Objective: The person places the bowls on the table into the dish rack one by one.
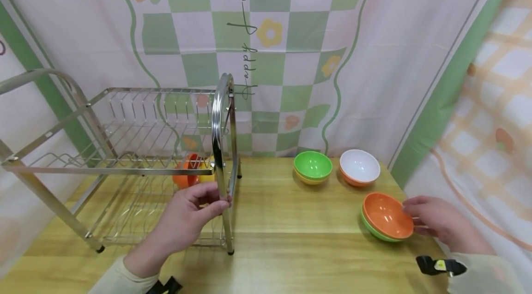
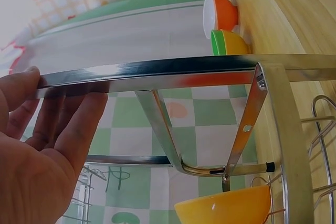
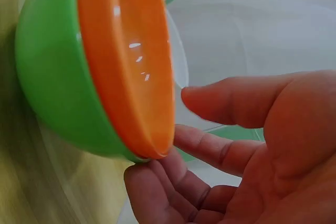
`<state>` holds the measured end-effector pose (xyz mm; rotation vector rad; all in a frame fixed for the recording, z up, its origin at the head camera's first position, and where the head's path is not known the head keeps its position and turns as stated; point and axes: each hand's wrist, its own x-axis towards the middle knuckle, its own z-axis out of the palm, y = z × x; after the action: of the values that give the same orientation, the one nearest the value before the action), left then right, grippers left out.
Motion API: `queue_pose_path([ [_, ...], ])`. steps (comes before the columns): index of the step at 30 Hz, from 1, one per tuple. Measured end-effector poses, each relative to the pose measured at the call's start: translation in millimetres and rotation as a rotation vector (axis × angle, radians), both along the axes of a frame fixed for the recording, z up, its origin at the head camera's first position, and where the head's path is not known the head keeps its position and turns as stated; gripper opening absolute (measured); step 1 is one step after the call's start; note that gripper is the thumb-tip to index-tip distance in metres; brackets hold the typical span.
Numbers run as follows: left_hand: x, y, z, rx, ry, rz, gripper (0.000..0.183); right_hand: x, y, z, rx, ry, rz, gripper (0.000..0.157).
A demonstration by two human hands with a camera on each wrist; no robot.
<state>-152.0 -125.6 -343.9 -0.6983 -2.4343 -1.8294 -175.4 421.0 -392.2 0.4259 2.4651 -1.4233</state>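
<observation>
Tabletop: orange bowl, mouth upward.

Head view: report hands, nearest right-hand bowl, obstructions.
Left hand gripping silver metal rack. Right hand at rim of glossy orange round bowl, nested in glossy green round bowl. No obstruction visible.

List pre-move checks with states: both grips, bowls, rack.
1. Left grip holding silver metal dish rack: ok.
2. Rack's black front feet on wood-grain table: ok.
3. Glossy orange round bowl nested in glossy green round bowl: ok.
4. Right grip pinching that pair: not ok; fingers touch, thumb is apart from the orange bowl.
5. Yellow round bowl in rack seated firmly: cannot tell, partly hidden.
</observation>
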Motion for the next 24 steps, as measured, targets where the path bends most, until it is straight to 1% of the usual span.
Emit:
queue_pose_path([
  [3, -0.2, -0.1, 0.6, -0.021, 0.005, 0.004, 0.013, -2.1, -2.6, -2.2, 0.044, 0.001, 0.003, 0.038],
  [8, -0.4, 0.0, 1.0, -0.027, -0.004, 0.004, 0.014, -6.2, -4.5, -5.8, 0.111, 0.003, 0.014, 0.032],
  [14, -0.9, -0.3, 0.6, -0.018, -0.014, 0.0, 0.013, -8.6, -5.7, -7.6, 0.186, 0.007, 0.025, 0.027],
  [19, -1.2, -0.4, 0.1, -0.016, -0.013, 0.0, 0.012, -7.7, -7.2, -6.7, 0.234, 0.039, 0.042, 0.022],
  [24, -0.9, -0.4, -0.3, -0.01, -0.015, -0.003, 0.013, -7.0, -7.4, -5.4, 0.254, 0.048, 0.038, 0.022],
])
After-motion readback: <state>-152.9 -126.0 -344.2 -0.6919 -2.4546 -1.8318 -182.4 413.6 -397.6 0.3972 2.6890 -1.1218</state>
